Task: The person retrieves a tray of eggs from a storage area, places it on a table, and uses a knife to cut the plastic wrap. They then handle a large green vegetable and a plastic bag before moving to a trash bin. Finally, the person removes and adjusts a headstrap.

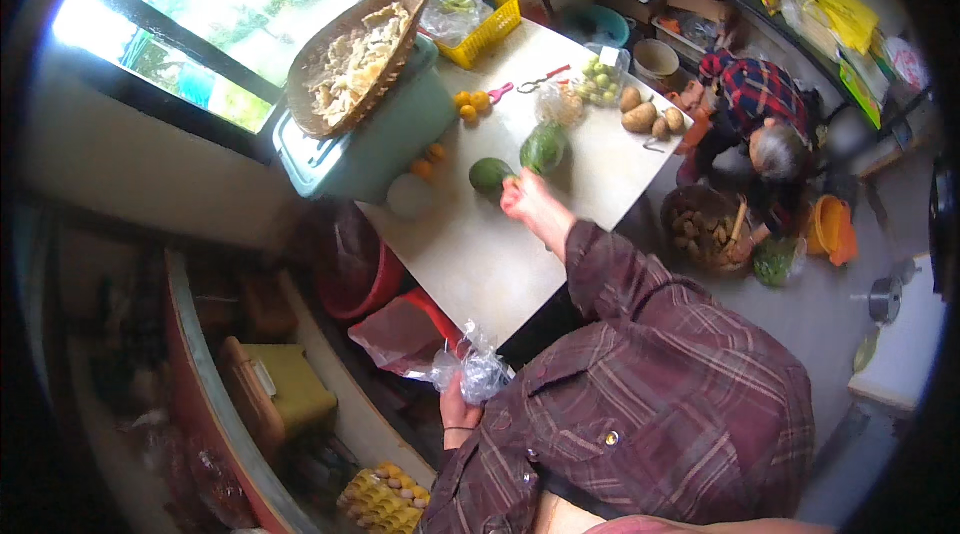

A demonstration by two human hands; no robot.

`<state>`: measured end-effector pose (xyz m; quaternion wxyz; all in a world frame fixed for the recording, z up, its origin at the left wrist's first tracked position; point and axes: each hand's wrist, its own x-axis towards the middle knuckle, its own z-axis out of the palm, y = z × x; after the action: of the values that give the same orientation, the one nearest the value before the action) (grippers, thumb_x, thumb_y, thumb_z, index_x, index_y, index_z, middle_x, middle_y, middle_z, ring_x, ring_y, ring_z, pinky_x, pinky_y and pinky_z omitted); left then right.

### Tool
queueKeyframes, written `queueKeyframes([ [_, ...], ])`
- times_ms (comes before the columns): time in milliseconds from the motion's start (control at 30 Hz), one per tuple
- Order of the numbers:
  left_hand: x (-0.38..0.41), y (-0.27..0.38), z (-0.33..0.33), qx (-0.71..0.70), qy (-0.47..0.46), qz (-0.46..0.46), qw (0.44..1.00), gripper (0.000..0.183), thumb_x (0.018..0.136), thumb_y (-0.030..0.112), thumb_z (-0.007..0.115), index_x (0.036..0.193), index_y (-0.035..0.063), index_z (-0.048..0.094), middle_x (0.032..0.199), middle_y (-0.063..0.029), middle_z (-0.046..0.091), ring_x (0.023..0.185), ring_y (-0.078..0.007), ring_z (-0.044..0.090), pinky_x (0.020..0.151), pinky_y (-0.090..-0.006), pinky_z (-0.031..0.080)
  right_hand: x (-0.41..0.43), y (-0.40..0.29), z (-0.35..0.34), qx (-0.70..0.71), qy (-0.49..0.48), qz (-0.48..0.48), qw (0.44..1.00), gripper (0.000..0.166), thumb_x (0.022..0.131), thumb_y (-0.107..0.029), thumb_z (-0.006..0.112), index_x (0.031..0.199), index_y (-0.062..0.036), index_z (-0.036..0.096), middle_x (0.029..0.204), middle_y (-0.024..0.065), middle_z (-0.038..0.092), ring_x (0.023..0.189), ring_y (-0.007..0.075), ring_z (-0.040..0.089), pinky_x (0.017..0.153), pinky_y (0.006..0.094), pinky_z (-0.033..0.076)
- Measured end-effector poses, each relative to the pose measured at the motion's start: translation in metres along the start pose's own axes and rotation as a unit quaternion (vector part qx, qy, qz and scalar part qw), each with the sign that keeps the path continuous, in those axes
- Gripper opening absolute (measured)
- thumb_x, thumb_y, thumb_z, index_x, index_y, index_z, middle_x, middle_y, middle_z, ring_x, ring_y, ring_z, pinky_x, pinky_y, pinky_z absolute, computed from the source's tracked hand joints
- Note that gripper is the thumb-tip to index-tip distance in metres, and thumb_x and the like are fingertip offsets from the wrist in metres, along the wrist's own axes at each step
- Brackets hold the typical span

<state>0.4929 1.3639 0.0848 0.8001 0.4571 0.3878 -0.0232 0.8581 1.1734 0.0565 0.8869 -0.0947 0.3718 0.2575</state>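
On the white table [487, 264], my right hand [536, 205] touches the near end of a dark green round vegetable [491, 176]; whether its fingers grip it I cannot tell. Just beyond, a second, larger green one [545, 148] lies next to a clear bag of brownish items [561, 103]. My left hand [459, 408], low beside the table's near corner, holds crumpled clear plastic bags [480, 373]. Orange fruits [471, 105], a pink-handled peeler [500, 91], a red-handled tool [546, 79], a bag of small green fruits [600, 80] and several potatoes [641, 116] sit farther back.
A tilted woven basket of dried pieces [360, 69] rests on a green lidded bin [382, 136] at the left. Behind is a yellow plastic basket [480, 28]. Red buckets [352, 271] stand below the table's left edge. Another person [765, 99] crouches at the right by a root-filled basket [705, 230].
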Motion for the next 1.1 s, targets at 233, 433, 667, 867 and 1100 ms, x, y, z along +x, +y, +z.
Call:
queueKeyframes([
  [233,0.023,0.012,-0.021,-0.058,-0.06,-0.074,0.994,0.031,0.09,0.013,0.051,0.119,0.0009,0.049,0.108,-0.0107,0.059,0.095,-0.0238,0.06,0.085,-0.0387,0.048,-0.105,-0.015,-0.019,-0.057,0.007,-0.019,0.998,0.019,0.091,-0.027,0.04,0.079,-0.0128,0.04,0.053,-0.0013,0.038,0.033,0.009,0.022,0.033,0.0247,0.018],
  [433,0.052,0.002,-0.062,-0.07,-0.205,-0.125,0.968,0.044,0.09,0.011,0.051,0.132,0.0037,0.041,0.126,-0.0084,0.051,0.111,-0.0237,0.052,0.096,-0.0386,0.041,-0.291,0.014,-0.149,-0.154,0.112,-0.102,0.976,0.022,0.089,-0.035,0.049,0.078,-0.0182,0.039,0.057,-0.005,0.038,0.037,0.0052,0.022,0.034,0.0207,0.017],
  [667,0.045,-0.02,-0.066,0.081,-0.249,-0.187,0.947,0.038,0.089,0.011,0.052,0.125,0.005,0.044,0.117,-0.0086,0.054,0.103,-0.0238,0.056,0.088,-0.0386,0.046,-0.389,0.066,-0.362,-0.265,0.391,-0.136,0.871,0.032,0.093,-0.042,0.038,0.1,-0.0113,0.044,0.061,0.0003,0.042,0.039,0.0079,0.026,0.033,0.0226,0.019],
  [867,0.034,-0.053,-0.055,0.114,-0.236,-0.26,0.929,0.034,0.088,0.012,0.052,0.121,0.004,0.046,0.112,-0.0116,0.056,0.099,-0.0272,0.058,0.086,-0.0405,0.047,-0.474,0.115,-0.525,-0.264,0.515,-0.123,0.806,0.034,0.092,-0.041,0.036,0.087,-0.008,0.045,0.056,0.0027,0.042,0.035,0.0105,0.029,0.031,0.0275,0.021],
  [1100,-0.02,-0.09,0.01,0.242,-0.287,-0.186,0.908,0.035,0.088,0.014,0.053,0.12,0.0018,0.047,0.112,-0.0115,0.057,0.097,-0.0254,0.058,0.085,-0.0381,0.047,-0.575,0.153,-0.626,-0.252,0.517,-0.122,0.809,0.032,0.088,-0.042,0.041,0.095,-0.0113,0.045,0.057,0.0018,0.041,0.039,0.01,0.03,0.034,0.0269,0.025],
])
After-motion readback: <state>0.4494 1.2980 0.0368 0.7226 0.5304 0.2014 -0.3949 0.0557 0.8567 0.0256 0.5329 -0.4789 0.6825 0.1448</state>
